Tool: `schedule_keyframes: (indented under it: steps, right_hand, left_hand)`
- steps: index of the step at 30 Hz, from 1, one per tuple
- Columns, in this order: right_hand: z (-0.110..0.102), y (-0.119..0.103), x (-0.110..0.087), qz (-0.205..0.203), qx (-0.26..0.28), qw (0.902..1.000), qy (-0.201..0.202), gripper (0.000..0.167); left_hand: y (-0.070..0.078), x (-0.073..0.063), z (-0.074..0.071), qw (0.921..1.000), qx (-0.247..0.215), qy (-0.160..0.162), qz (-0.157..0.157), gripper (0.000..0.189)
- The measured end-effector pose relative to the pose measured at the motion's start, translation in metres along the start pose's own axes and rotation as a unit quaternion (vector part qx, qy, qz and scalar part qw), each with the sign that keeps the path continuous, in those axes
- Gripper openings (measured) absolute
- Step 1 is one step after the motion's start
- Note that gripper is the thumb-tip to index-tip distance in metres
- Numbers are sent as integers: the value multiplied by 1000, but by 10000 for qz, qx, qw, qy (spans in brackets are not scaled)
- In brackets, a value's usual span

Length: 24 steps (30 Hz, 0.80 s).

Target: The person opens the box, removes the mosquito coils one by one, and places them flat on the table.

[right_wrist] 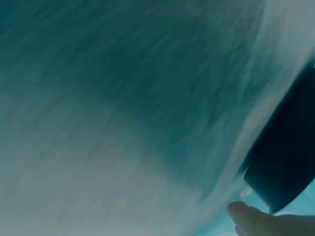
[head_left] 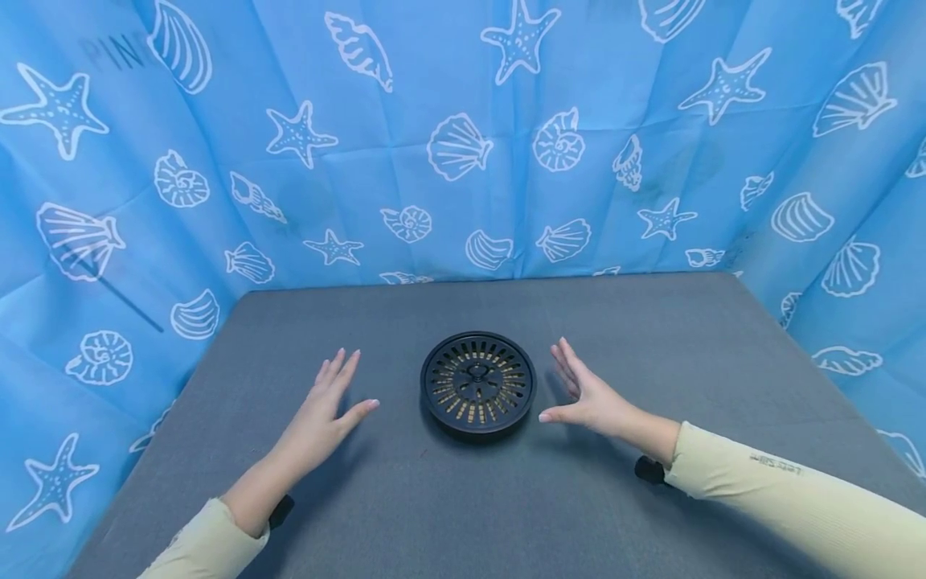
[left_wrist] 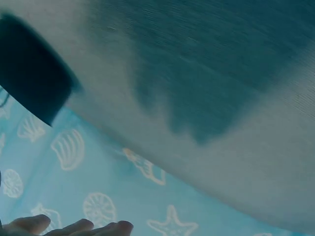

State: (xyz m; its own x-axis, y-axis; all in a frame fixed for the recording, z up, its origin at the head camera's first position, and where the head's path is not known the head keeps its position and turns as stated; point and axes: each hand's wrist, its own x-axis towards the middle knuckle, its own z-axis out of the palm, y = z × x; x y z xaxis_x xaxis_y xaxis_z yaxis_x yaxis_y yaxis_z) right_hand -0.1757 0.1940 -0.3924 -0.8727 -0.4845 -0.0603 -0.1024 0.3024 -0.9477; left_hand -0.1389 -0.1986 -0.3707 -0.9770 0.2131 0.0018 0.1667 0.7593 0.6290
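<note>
A round black mosquito coil holder (head_left: 478, 383) with a slotted lid sits on the grey table. Yellowish material shows through its slots, and a small raised knob stands at the lid's centre. To the left of it is my left hand (head_left: 318, 420), apart from it with fingers extended and thumb spread. My right hand (head_left: 595, 400) is nearer, just off the holder's right side, its thumb and fingers parted around nothing. The holder's dark side (left_wrist: 34, 69) appears in the left wrist view, above a few fingertips (left_wrist: 115, 229). One fingertip (right_wrist: 240, 211) shows in the right wrist view, beside the dark holder (right_wrist: 285, 147).
The grey cloth-covered table (head_left: 477, 515) stretches around the holder. Behind it and along both sides hangs a blue curtain (head_left: 405, 177) printed with white shells and starfish. Hand shadows fall on the cloth.
</note>
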Motion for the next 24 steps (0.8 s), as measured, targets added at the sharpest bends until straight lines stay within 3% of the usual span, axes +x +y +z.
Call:
schedule_keyframes:
  steps: [4,10,18,24]
  right_hand:
    - [8,-2,6,236,198,9994,-170,116]
    - [17,-4,14,652,280,9972,-244,114]
    - [24,-1,18,830,19,9964,-156,113]
    - [29,-1,20,1065,-104,9943,-14,112]
  left_hand:
    - [12,5,9,9998,-197,-47,29,76]
    - [27,11,22,9985,-459,28,310,71]
    - [47,22,44,9942,-884,277,543,66]
    - [59,34,58,9901,-1253,251,574,61]
